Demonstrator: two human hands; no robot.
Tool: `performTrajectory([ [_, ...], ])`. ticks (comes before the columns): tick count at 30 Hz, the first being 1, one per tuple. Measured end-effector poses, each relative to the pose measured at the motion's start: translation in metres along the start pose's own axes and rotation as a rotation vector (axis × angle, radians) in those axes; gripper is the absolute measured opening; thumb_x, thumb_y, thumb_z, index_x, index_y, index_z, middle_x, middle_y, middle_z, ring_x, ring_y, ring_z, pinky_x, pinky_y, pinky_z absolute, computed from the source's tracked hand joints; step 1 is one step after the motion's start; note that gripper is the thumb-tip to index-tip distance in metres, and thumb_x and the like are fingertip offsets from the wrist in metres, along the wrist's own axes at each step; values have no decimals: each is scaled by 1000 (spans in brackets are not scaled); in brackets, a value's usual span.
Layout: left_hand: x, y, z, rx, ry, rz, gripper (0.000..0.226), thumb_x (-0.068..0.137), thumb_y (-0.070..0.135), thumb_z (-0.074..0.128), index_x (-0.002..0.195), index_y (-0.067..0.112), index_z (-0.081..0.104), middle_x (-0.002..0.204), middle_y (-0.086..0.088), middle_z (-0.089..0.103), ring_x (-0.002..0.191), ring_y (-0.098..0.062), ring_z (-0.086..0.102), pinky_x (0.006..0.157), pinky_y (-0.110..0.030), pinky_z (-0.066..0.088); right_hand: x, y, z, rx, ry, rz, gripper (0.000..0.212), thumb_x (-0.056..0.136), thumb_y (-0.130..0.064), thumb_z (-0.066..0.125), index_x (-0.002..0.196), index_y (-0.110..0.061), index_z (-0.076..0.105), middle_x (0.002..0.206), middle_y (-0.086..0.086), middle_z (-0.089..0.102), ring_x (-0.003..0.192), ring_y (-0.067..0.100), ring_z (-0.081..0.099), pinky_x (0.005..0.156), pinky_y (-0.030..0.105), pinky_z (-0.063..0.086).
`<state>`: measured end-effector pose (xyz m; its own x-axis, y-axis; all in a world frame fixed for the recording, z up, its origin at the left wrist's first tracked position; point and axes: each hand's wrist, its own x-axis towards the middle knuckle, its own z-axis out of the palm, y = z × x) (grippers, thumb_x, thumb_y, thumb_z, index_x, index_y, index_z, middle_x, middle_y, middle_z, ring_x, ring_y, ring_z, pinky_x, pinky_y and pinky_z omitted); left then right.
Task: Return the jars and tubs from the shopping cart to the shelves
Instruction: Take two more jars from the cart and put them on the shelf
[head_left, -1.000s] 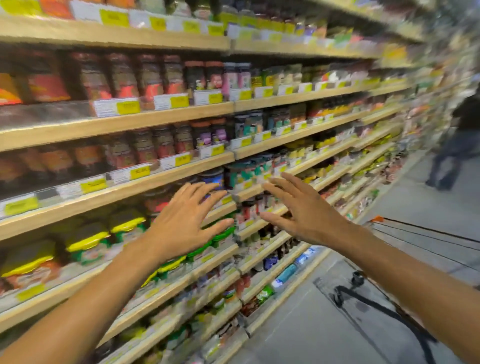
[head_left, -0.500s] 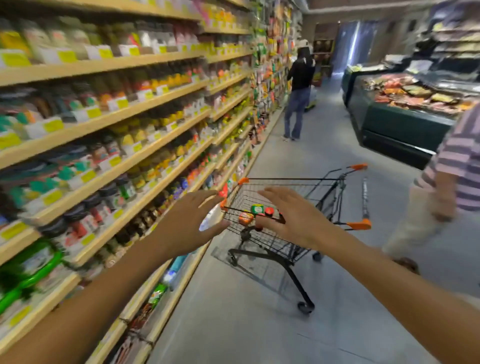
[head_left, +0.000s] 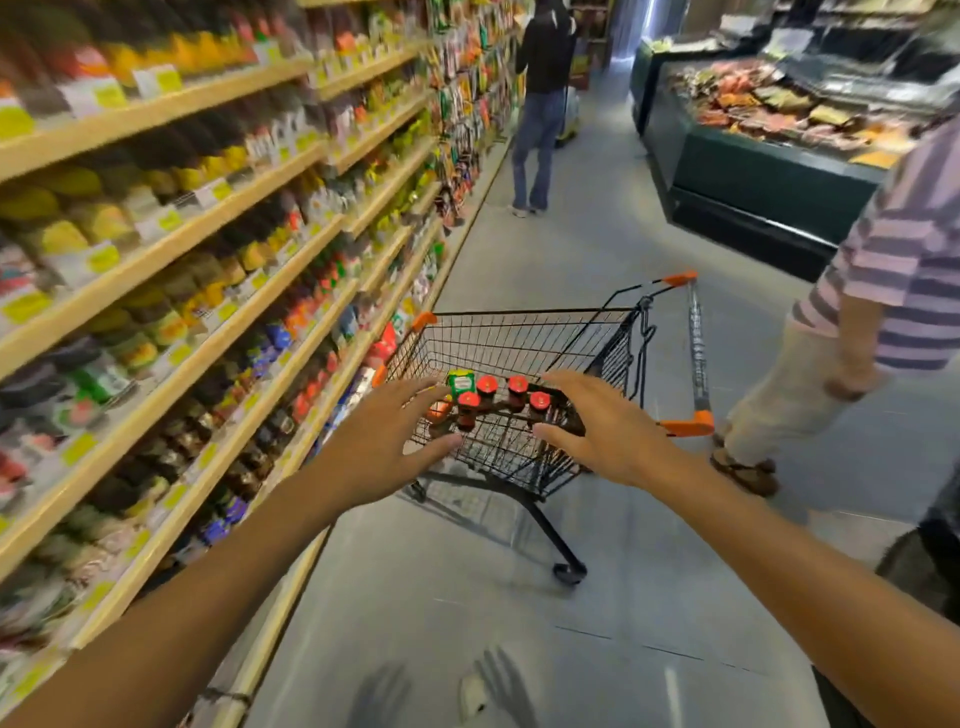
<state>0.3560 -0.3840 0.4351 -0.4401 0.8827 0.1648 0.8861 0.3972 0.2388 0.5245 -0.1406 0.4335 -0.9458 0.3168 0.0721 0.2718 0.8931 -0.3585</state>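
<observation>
Centrally, both bare hands reach toward the black wire shopping cart (head_left: 519, 332) with fingers spread, holding nothing: the left hand (head_left: 387, 447) at the near corner of its basket, the right hand (head_left: 602, 426) over the near side. Inside the mesh basket stand four dark glass jars with round red lids (head_left: 488, 385) and a green-labelled tub (head_left: 461, 383). Blurred wooden shelves (head_left: 171, 260) fill the left of the frame.

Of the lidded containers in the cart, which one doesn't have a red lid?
The green-labelled tub, at the left end of the group in the cart. The four jars beside it all have round red lids.
</observation>
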Motion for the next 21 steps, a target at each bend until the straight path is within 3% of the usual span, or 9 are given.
performTrajectory([
  [6,90,-58,32,-86,-46,-45,83,87,77,26,151,25,39,156,3,37,144,-18,33,118,-38,28,71,33,24,49,-43,80,72,94,-53,59,155,-30,28,153,-4,43,139,18,38,108,32,36],
  [10,140,-84,54,-151,-58,-68,87,86,79,26,149,22,41,152,0,43,140,-19,38,116,-39,31,122,58,37,57,-67,133,71,94,-54,59,154,-27,32,152,-2,45,139,18,40,110,38,40],
  [13,167,-105,77,-202,-100,-69,91,85,83,20,148,21,42,149,0,46,137,-20,42,114,-42,36,148,71,47,105,-81,163,69,95,-52,59,154,-27,31,152,-4,45,139,15,40,109,33,37],
  [21,232,-145,128,-290,-205,-160,74,89,70,35,149,25,37,151,3,43,141,-20,36,114,-42,35,222,125,76,166,-147,252,75,93,-57,57,155,-22,32,156,-1,41,143,17,36,113,36,35],
])
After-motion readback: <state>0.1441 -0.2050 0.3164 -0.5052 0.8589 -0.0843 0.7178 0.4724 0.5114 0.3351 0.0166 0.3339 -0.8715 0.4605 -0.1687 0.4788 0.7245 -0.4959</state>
